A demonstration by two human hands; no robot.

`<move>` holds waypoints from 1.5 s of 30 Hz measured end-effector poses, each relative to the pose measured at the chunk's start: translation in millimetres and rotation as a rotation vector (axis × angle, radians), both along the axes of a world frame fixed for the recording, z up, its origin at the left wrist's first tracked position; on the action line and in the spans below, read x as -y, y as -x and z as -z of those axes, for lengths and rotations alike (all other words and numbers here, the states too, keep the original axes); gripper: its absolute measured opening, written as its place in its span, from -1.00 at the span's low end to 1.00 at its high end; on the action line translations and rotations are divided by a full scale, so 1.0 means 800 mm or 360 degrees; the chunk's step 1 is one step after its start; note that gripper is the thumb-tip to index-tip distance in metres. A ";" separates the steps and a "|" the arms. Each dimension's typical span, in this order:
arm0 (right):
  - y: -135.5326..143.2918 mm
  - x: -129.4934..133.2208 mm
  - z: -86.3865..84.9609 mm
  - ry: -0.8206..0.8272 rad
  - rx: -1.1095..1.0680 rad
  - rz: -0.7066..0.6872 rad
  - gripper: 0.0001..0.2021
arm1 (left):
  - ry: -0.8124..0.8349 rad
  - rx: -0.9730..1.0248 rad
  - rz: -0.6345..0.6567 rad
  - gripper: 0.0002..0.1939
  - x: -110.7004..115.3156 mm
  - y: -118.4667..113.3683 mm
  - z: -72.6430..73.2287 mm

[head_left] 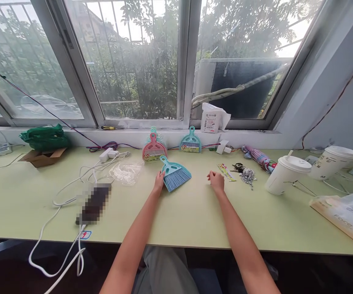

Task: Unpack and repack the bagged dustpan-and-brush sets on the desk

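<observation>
A teal dustpan with a small blue-bristled brush lies tilted over the middle of the table, its handle toward the window. My left hand is closed on its left edge. My right hand rests with curled fingers on the table, beside a yellow label strip; what its fingers hold, if anything, is too small to make out. Behind stand a row of sets with a pink one in front, and a separate teal set with a yellow label.
White cables and a blurred dark device lie left, near clear plastic. Keys, a folded umbrella, white cups and a tissue pack are right. A green bag sits on a cardboard box.
</observation>
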State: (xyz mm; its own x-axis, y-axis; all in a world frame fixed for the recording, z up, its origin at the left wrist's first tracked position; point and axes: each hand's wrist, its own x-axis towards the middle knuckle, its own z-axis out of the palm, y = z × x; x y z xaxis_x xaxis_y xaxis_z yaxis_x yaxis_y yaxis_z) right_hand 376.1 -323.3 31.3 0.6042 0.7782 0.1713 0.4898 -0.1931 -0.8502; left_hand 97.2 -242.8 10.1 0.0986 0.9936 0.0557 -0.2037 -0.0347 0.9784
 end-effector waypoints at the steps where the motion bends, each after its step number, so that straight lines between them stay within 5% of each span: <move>1: 0.020 0.001 -0.002 -0.0085 0.0212 -0.0024 -0.67 | -0.0065 -0.0029 0.0045 -0.64 0.004 -0.004 -0.002; 5: 0.101 0.005 -0.005 -0.0305 0.0838 -0.0447 -0.73 | -0.0239 -0.0183 0.0301 -0.61 0.020 -0.023 -0.005; 7: 0.122 0.007 -0.003 -0.0262 0.0973 -0.0480 -0.75 | -0.0310 -0.0262 0.0395 -0.59 0.025 -0.029 -0.004; 13: 0.113 0.005 -0.002 -0.0154 0.0860 -0.0428 -0.76 | -0.0355 -0.0286 0.0512 -0.54 0.022 -0.031 -0.004; 20: 0.112 0.007 -0.013 -0.0267 0.0752 -0.0357 -0.69 | -0.0454 -0.0392 0.0348 -0.72 0.031 -0.030 -0.030; 25: 0.117 0.015 -0.023 -0.0356 0.0857 -0.0361 -0.66 | -0.0618 -0.0464 0.0367 -0.64 0.043 -0.027 -0.047; 37: 0.120 0.027 -0.054 -0.0426 0.0970 -0.0304 -0.63 | -0.0665 -0.0709 -0.0180 -0.62 0.074 -0.039 -0.066; 41: 0.099 0.031 -0.065 -0.0462 0.1014 -0.0195 -0.65 | -0.0520 -0.0527 -0.0578 -0.68 0.048 -0.008 -0.063; 45: 0.057 0.023 -0.057 -0.0197 0.1146 -0.0120 -0.69 | -0.0263 -0.0470 -0.0812 -0.73 0.022 0.033 -0.059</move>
